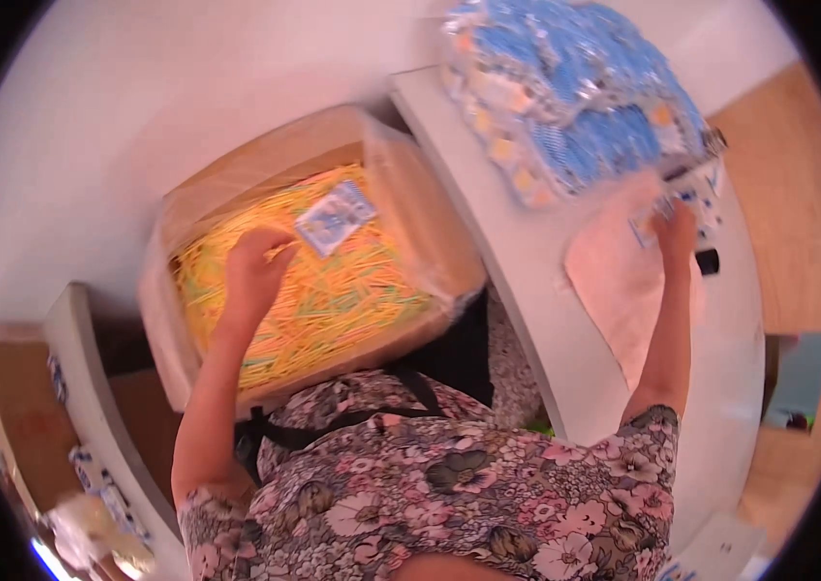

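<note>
My left hand (257, 269) hovers over a cardboard box lined with clear plastic (434, 228). Its fingers are pinched together, and whatever is between them is too small to make out. Thin yellow, orange and green sticks (333, 300) fill the box in a loose layer. On top of them, just right of that hand, lies a small blue-and-white printed packet (336, 217). At the right, my right hand (678, 230) is closed on the edge of another blue-and-white packet (645, 227), above a pale pink cloth (614, 266) on the table.
A large clear bag of blue-and-white packets (585, 87) lies at the far end of the white table (517, 261). Near my right hand sits a small black object (708, 261). Another white surface edge (105, 387) and a brown carton (23, 416) stand at left.
</note>
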### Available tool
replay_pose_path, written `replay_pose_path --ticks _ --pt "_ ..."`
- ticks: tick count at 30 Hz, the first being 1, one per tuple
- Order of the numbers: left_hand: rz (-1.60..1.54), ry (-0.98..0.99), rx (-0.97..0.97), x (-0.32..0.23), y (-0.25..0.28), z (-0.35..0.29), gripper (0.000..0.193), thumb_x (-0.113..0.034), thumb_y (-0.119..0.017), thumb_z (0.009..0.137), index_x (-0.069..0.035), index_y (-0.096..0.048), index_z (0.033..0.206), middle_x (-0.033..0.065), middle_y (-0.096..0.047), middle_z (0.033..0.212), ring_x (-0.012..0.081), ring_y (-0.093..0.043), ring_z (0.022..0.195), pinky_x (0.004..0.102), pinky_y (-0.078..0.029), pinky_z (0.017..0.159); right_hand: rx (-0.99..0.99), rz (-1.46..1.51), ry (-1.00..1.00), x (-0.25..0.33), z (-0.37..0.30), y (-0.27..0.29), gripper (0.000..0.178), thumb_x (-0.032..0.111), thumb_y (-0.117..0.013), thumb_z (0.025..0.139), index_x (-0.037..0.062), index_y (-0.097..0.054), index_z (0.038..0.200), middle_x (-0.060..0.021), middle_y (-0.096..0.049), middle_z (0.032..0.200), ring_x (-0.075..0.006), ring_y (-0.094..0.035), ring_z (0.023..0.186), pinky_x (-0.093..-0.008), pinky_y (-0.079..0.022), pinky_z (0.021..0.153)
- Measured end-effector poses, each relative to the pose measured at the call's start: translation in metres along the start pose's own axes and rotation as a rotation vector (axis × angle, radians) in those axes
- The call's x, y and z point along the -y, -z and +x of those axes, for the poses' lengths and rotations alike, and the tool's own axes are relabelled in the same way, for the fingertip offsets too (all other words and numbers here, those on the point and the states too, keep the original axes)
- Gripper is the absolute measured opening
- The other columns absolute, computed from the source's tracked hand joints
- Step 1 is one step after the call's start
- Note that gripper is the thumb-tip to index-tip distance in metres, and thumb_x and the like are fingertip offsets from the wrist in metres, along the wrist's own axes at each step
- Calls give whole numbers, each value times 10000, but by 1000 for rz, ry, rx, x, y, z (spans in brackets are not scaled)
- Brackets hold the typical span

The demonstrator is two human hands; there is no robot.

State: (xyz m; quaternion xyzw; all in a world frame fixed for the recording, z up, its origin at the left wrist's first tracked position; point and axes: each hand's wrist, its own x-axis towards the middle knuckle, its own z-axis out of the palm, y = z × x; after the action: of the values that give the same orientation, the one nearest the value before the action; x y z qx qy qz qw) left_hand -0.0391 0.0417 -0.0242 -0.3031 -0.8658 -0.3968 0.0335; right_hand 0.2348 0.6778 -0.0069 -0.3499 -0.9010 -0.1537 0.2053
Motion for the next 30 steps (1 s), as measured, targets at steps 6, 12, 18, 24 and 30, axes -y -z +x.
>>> replay_pose_path --ticks 6,12,18,24,30 --pt "409 -128 -23 0 -42 44 424 -283 -824 599 -57 -610 886 133 -635 941 322 -552 967 413 -440 817 -250 43 82 73 -16 42 554 197 -730 747 77 -523 1247 -157 -471 1347 -369 -434 1228 -452 -370 1001" --pt "220 270 95 25 -56 61 466 -259 -860 544 -80 -602 888 88 -653 894 273 -604 904 384 -452 764 -321 237 223 103 -47 87 485 103 -695 781 63 -527 1234 -151 -457 1363 -350 -431 1244 -443 -362 1019" --pt "-66 295 28 37 -59 68 340 -200 -832 581 -70 -630 821 81 -666 786 256 -642 803 406 -464 703 -376 403 306 154 -61 130 406 47 -667 813 48 -547 1201 -147 -464 1357 -322 -433 1255 -422 -362 1028" --pt "62 170 -125 32 -54 58 143 -168 -731 719 -95 -674 829 88 -659 785 302 -623 777 405 -463 693 -466 473 452 227 -72 178 347 22 -671 801 19 -581 1136 -169 -506 1298 -324 -472 1203 -400 -391 987" --pt "-674 239 35 -5 -12 47 153 -161 -625 893 -9 -635 895 0 -625 764 84 -557 714 247 -452 655 -19 1126 517 382 -86 194 289 90 -691 789 4 -618 1055 -144 -589 1159 -256 -576 1010 -351 -465 870"
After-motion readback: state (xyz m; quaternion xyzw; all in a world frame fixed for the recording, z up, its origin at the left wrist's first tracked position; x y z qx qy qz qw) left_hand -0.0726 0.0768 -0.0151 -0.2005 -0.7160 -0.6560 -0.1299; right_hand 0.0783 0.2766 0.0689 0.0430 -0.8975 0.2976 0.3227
